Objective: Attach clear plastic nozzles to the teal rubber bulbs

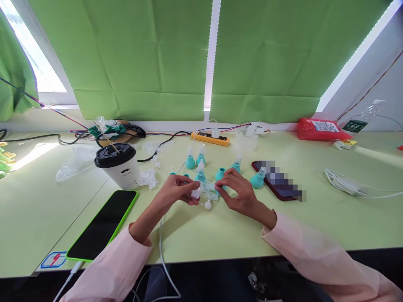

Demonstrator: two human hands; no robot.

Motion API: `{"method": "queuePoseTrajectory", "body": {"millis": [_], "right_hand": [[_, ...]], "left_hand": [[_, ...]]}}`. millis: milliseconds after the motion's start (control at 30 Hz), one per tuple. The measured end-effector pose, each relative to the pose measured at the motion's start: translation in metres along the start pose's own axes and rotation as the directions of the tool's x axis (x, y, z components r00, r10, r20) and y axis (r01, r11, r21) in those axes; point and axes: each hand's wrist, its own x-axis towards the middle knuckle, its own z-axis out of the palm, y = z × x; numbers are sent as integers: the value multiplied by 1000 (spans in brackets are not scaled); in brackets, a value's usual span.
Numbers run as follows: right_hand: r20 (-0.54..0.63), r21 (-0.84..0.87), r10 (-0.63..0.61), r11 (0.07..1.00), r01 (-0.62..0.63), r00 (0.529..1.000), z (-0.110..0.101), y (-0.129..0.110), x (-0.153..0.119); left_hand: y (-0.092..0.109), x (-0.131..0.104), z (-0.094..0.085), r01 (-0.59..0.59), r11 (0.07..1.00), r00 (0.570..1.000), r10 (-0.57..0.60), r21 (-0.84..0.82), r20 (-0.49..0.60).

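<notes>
My left hand (180,189) is closed on a small clear plastic piece (196,192), pinched between thumb and fingers. Opposite it, my right hand (237,191) has thumb and forefinger together at the edge of some clear plastic parts (209,189); I cannot make out what is in that pinch. A white round-ended piece (208,204) lies on the table just below them. Around the hands stand several small teal squeeze bulbs, some with clear tips, among them one bulb (190,162) behind and a tilted one (257,180) to the right. My left fingers partly hide the held piece.
On the left are a lidded paper cup (129,174) with a stick, crumpled tissue (148,179) and a green-cased phone (102,224). A dark red phone (278,182) and a white cable (346,184) lie right. Behind are a power strip (210,139), red package (321,129) and bottle (360,121).
</notes>
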Motion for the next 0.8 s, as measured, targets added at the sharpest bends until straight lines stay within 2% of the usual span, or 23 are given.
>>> {"method": "queuePoseTrajectory", "body": {"millis": [100,233,367,533,600,667,733,800], "right_hand": [[137,-140,-49,988,68,989,5,1,-1],[249,-281,15,958,57,968,14,0,-3],[296,-328,66,944,37,953,20,5,-5],[279,-329,68,944,29,958,23,9,-8],[261,-312,64,950,22,963,22,9,-7],[224,-286,59,958,7,973,20,9,-7],[145,-239,58,971,-22,988,18,8,-6],[57,-167,53,985,-43,997,16,8,-6]], "left_hand": [[-2,1,2,-87,994,991,79,-72,-107],[-3,0,4,-131,986,985,118,-101,-125],[-1,0,5,-126,990,985,117,-67,-128],[-3,2,5,-114,993,986,114,7,-118],[-5,2,4,-135,984,980,150,113,-130],[-8,2,4,-172,936,960,229,307,-161],[-11,2,3,-175,829,933,311,531,-179],[-12,2,3,-156,720,926,344,676,-154]]}}
